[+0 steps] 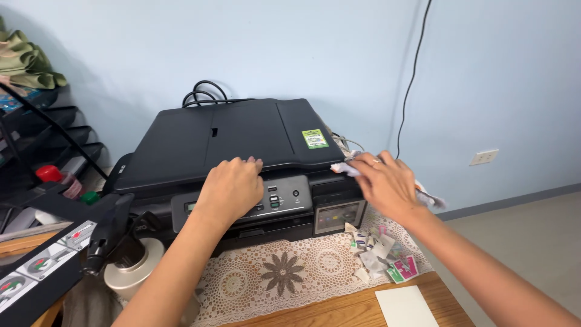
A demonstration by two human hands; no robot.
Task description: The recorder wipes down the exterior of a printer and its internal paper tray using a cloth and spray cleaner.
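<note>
Black inkjet printer [242, 142] on a crochet lace mat [284, 272], lid shut. Left hand [233, 188] flat on its front edge, gripping nothing. Right hand [384, 181] pinching a crumpled white cloth [346, 168] against the printer's right corner; wiping apparently underway, top not yet covered.

- Green rectangular sticker [315, 138] on the printer lid's right part, just ahead of my right hand [384, 181].
- Small display [191, 208] on the front panel, mostly hidden under my left hand [230, 189].
- Small torn packets [381, 251], white, pink, green, on the lace mat by the printer's right front.
- Long black box [36, 269] with white picture labels, bottom left.
</note>
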